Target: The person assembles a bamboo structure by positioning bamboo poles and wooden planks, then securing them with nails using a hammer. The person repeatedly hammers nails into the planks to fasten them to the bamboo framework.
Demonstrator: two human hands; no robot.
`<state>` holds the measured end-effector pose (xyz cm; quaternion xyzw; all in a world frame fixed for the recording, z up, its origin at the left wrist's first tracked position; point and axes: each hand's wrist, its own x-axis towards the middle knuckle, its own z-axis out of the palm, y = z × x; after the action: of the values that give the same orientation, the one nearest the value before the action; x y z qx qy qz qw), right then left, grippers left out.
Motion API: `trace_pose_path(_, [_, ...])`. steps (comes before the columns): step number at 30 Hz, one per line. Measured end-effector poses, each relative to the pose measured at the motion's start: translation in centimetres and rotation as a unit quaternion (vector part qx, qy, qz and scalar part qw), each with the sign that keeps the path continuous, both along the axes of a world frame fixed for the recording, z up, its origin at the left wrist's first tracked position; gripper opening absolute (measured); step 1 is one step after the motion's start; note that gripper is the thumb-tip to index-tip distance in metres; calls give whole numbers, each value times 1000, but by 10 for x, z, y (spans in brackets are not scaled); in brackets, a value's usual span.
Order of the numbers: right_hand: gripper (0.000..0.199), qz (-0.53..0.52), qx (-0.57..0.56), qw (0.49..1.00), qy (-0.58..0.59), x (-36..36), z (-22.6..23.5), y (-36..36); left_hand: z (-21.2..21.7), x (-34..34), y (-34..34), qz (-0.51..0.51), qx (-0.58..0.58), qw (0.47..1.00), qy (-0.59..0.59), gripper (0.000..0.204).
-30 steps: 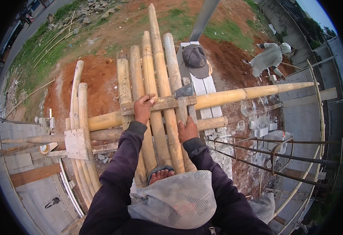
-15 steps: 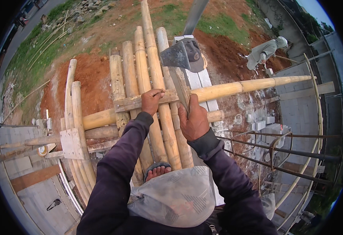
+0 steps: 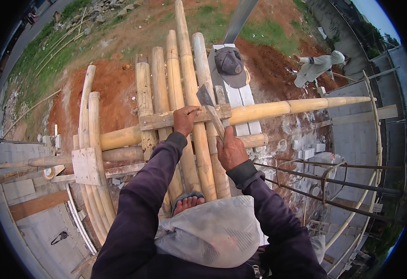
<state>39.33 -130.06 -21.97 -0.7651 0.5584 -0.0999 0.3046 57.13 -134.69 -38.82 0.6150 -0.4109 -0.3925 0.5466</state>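
My right hand is closed round the wooden handle of a hatchet. Its dark metal head is lowered over a short wooden board that lies across several bamboo poles. On that board rests my left hand, thumb and fingers pinched together close to the hatchet head. Whatever is in the pinch is too small to make out. A thick horizontal bamboo pole runs under the board and out to the right. My sandalled foot stands on the poles.
A dark cap lies on pale blocks beyond the poles. Rusty steel bars jut out at the right. Another person bends over red soil at the far right. More bamboo with a nailed board stands at the left.
The hatchet has swung down from its raised position, its head now near the board and my left fingers. My left hand keeps its pinch. The far person has shifted posture.
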Motion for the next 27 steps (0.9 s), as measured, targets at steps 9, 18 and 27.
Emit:
trace_pose_path(9, [35, -47, -151, 952, -261, -9, 14, 9, 0, 88, 18, 111, 48, 839, -530, 40])
trace_pose_path(18, [28, 22, -86, 987, -132, -2, 36, -7, 1, 91, 19, 65, 159, 820, -546, 42])
trace_pose_path(27, [31, 23, 27, 999, 9, 22, 9, -1, 14, 93, 18, 10, 215, 826, -521, 33])
